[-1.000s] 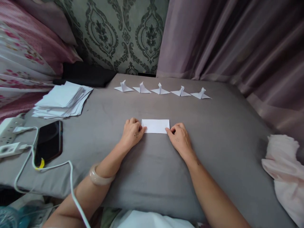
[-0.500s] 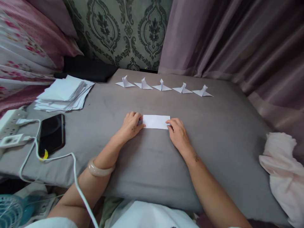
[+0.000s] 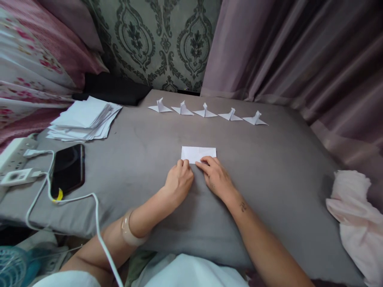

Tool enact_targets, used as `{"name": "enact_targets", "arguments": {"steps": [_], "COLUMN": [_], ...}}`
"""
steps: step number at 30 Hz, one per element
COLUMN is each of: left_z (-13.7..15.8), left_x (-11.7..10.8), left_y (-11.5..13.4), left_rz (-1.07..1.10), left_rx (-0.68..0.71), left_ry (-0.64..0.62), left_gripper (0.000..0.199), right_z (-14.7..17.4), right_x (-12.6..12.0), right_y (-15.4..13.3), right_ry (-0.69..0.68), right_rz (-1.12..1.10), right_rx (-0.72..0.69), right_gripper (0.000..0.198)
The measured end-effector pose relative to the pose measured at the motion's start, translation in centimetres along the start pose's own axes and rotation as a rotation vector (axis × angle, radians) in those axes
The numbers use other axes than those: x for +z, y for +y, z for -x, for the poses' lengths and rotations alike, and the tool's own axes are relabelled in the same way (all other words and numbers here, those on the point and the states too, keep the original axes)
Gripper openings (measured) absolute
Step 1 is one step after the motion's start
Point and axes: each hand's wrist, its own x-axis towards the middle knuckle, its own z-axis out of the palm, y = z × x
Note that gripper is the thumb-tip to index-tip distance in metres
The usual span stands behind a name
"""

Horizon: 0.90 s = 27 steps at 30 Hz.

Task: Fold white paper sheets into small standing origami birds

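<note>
A white sheet of paper, folded into a rectangle with a faint crease across its middle, lies flat on the grey cloth. My left hand is closed, its curled fingertips pinching the paper's near edge left of centre. My right hand grips the same edge further right, with the thumb near the middle and the index finger bent over the paper. A pale bangle circles my left forearm. Beyond the paper stands a row of several folded paper birds.
A stack of white paper lies at the back left, before a black cloth. Nearer are a phone, a power strip and a white cable crossing over my left arm. Pale pink fabric lies at the right edge.
Both hands have moved from the paper's short ends to its near long edge, closer together. My left fingers have curled in. The view has shifted slightly.
</note>
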Motion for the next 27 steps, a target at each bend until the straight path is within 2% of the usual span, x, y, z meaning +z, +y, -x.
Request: {"name": "enact_targets", "arguments": {"steps": [3,7,11,13,15,17,20,22,24,26,27], "left_z": [0.1,-0.1,-0.9,-1.7,-2.7,-3.6,-4.4,-4.4,-4.2,-4.1,-4.0], "left_x": [-0.9,-1.4,-0.9,-0.2,0.7,1.5,2.0,1.9,1.7,1.5,1.4], "left_y": [-0.5,-1.1,-2.1,-2.7,-3.3,-3.7,-3.9,-3.7,-3.5,-3.3,-3.3], "left_rz": [-0.02,-0.02,0.052,0.091,0.2,0.324,0.353,0.357,0.472,0.739,0.919], "left_rx": [-0.047,-0.07,-0.103,-0.042,0.108,0.28,0.344,0.318,0.218,0.025,-0.079], "left_ry": [-0.047,-0.037,0.066,0.19,0.302,0.332,0.297,0.295,0.377,0.532,0.602], "left_gripper": [0.023,0.021,0.036,0.034,0.028,0.027,0.025,0.024,0.023,0.024,0.026], "right_z": [0.2,0.6,1.1,1.1,1.1,1.1,1.0,0.8,0.6,0.3,0.2], "right_x": [-0.4,-1.1,-1.6,-1.6,-1.5,-1.2,-0.7,-0.5,-0.5,-0.8,-0.9], "right_y": [-0.1,0.5,1.4,1.8,1.9,2.1,2.3,2.4,2.5,2.5,2.5], "right_ry": [0.009,0.014,0.051,0.079,0.11,0.137,0.216,0.336,0.507,0.651,0.682], "right_rz": [0.006,0.028,0.059,0.063,0.057,0.035,-0.067,-0.198,-0.351,-0.503,-0.594], "right_rx": [0.064,0.163,0.249,0.265,0.273,0.279,0.307,0.352,0.426,0.519,0.563], "right_gripper": [0.038,0.036,0.034,0.033,0.033,0.033,0.033,0.031,0.027,0.024,0.027]}}
